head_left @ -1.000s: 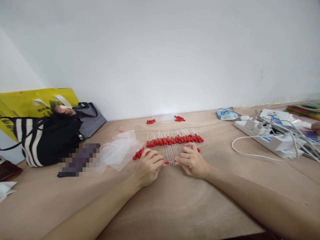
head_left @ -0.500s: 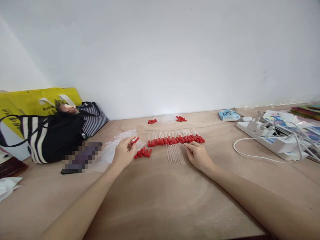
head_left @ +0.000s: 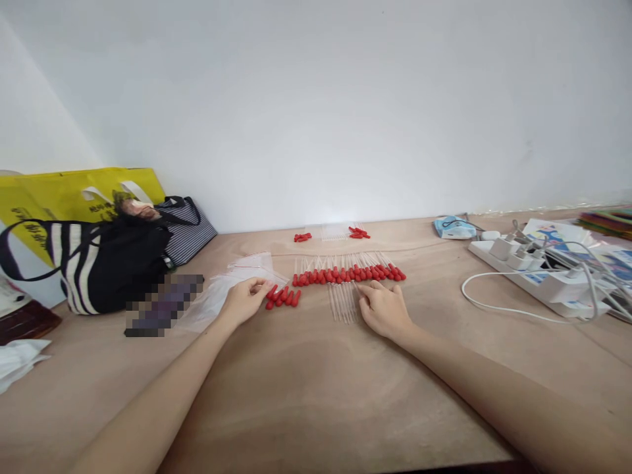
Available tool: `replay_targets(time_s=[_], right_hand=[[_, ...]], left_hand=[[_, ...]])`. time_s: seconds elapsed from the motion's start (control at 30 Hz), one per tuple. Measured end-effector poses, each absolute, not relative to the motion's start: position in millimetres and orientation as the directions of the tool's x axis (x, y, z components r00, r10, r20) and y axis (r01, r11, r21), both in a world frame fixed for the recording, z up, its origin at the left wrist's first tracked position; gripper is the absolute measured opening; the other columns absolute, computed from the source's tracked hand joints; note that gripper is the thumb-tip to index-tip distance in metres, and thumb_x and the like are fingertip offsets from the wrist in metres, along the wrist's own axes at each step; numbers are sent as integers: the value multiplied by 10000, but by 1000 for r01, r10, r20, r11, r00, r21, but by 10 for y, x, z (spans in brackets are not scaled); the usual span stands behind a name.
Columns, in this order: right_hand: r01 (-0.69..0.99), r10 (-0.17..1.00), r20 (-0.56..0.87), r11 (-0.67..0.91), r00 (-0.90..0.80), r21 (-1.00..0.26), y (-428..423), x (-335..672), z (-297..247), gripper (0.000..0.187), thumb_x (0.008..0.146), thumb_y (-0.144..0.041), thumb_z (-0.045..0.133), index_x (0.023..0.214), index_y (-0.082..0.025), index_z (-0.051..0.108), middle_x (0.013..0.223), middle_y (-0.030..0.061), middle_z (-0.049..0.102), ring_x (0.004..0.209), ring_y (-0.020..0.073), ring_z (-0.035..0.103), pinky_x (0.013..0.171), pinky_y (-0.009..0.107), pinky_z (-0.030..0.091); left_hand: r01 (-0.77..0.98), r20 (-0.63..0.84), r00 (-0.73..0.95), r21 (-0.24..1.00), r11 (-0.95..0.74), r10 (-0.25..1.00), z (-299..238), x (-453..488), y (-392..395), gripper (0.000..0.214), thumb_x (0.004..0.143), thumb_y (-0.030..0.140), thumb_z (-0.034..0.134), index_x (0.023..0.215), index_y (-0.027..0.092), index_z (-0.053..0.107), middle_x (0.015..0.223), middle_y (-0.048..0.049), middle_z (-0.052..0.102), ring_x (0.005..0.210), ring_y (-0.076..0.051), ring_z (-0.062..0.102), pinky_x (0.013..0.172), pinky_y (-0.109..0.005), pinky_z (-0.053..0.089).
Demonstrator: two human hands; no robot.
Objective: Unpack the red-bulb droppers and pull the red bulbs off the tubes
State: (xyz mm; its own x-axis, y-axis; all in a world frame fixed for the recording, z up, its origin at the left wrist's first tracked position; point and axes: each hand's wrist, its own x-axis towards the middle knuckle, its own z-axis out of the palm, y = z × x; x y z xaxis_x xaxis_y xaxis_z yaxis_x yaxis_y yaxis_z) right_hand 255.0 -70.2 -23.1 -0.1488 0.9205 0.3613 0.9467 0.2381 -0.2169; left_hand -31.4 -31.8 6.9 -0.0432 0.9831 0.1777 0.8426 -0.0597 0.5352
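My left hand [head_left: 245, 300] has its fingers drawn together at a red rubber bulb [head_left: 271, 291], at the left end of a small group of loose red bulbs [head_left: 285, 297]. My right hand [head_left: 386, 308] is closed beside a row of thin bare glass tubes [head_left: 342, 304], thumb and forefinger pinching the end of a glass tube [head_left: 359, 287]. Behind both hands lies a long row of glass droppers [head_left: 345, 273], their red bulbs toward me and thin tips toward the wall. The left fingertips partly hide what they grip.
Clear zip bags [head_left: 217, 293] lie under and behind my left hand. Further back are two small red piles [head_left: 359, 232] beside more tubes [head_left: 334, 231]. Bags [head_left: 118, 263] and a blurred-out dark object [head_left: 165, 306] stand left; a blue mask [head_left: 454, 228] and white power strip [head_left: 533, 280] lie right.
My left hand has lowered the red bulb from above the bags to the left end of the loose bulbs. My right hand has stayed nearly in place by the glass tubes.
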Motion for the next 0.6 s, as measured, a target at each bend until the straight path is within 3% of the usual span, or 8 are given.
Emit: replay_targets(time_s=[0.13,0.33,0.5,0.6], right_hand=[[918,925,355,251,-134,-306,-668,2576,-260,295,795,-168,348,889,-228,621,817,37,602,769,156,533,646,287,235],[914,919,378,244,-111,-324,-649,2593,-293,280,803,-199,376,890,-246,638,817,37,617,820,174,526,640,291,233],[914,893,430,279,-135,-293,-656,2593,-297,270,802,-201,392,869,-259,646,800,26,629,797,167,524,645,297,230],[909,882,453,288,-130,-300,-657,2594,-308,262,796,-199,401,851,-256,651,797,27,634,786,164,520,648,298,234]], left_hand=[[907,218,3,411,-95,976,69,-350,-329,411,805,431,272,819,188,603,784,-40,666,684,-186,600,618,-264,411],[952,286,32,284,-116,958,96,-345,-367,383,825,404,259,809,194,579,766,-40,646,706,-190,579,622,-266,393],[939,533,106,223,-260,839,114,-280,-317,302,805,361,334,816,175,572,903,-73,602,880,-211,519,801,-322,374],[914,516,222,186,-361,828,159,-133,-270,230,757,372,443,736,185,576,854,-49,582,873,-207,502,815,-334,373]])
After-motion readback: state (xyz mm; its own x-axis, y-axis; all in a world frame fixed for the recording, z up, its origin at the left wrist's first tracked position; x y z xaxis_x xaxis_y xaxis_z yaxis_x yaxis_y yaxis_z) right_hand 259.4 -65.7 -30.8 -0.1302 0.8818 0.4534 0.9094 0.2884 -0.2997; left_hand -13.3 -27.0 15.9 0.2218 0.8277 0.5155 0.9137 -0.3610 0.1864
